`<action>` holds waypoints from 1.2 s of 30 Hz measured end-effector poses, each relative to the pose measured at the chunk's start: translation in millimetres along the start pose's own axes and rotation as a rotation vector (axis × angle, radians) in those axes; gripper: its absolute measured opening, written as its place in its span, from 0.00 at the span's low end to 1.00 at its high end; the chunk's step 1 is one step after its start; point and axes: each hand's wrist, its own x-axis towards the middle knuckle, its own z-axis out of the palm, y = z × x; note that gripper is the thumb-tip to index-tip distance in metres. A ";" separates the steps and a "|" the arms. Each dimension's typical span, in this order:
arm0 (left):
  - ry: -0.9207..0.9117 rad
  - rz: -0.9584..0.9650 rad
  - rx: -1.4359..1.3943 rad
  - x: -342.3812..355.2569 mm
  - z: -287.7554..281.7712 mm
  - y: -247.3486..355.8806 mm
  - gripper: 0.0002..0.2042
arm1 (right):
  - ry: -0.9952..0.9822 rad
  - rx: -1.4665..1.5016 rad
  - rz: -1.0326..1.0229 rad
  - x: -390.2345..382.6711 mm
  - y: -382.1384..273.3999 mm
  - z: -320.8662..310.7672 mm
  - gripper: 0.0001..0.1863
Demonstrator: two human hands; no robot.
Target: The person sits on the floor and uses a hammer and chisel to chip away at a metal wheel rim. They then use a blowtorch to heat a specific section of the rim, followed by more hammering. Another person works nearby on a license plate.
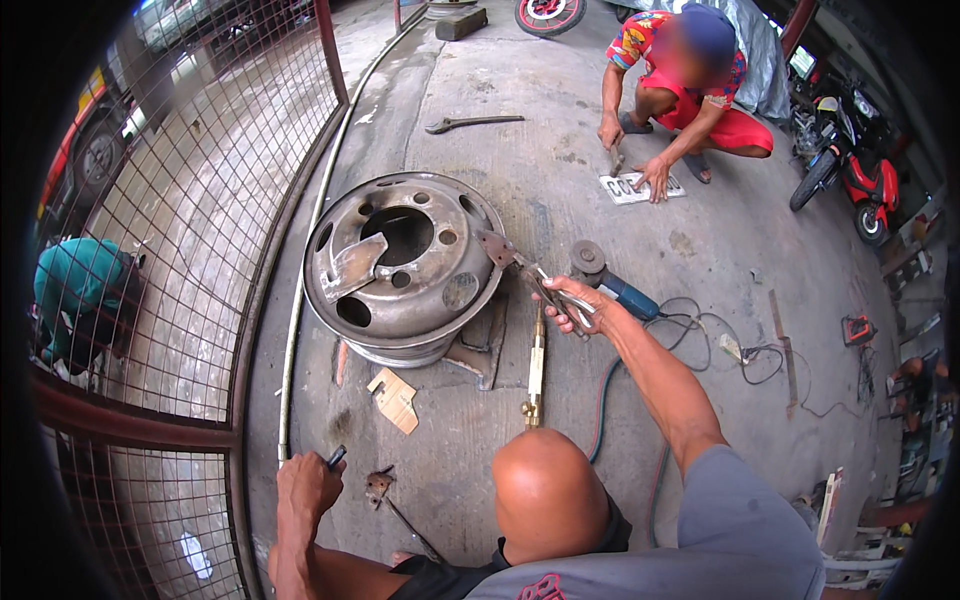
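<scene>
In front of me, a worn steel wheel rim (432, 283) lies flat, with a grey metal plate (356, 263) resting on its face. My right hand (580, 306) is closed around locking pliers (530, 268). Their jaws grip a small rusty metal plate (494, 248) at the rim's right edge; whether plate and rim touch I cannot tell. Low on the left, my left hand (308, 492) is closed round a short dark pen-like stick (337, 456). Close to that hand lie a cut cardboard template (395, 400) and a rusty bracket-like piece with a rod (380, 487).
A cutting torch (537, 370) with hoses lies by my knee; an angle grinder (618, 287) with its cord is beyond my right hand. A wrench (474, 123) lies farther off. A co-worker (690, 90) squats over a white plate (640, 188). Mesh fencing (200, 230) borders the left.
</scene>
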 end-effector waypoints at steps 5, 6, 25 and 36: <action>-0.028 -0.010 0.002 -10.4 -4.6 2.0 0.25 | -0.008 0.034 -0.034 9.2 12.8 -2.1 0.39; -0.017 0.002 0.007 -12.3 -3.8 0.8 0.25 | -0.017 0.041 -0.044 10.0 14.2 -0.9 0.39; -0.055 -0.042 0.064 -23.4 -7.6 8.0 0.23 | -0.096 0.224 -0.120 15.4 48.0 20.7 0.33; -0.065 -0.056 0.061 -28.6 -5.8 6.3 0.22 | -0.154 0.287 -0.106 27.6 59.8 22.1 0.26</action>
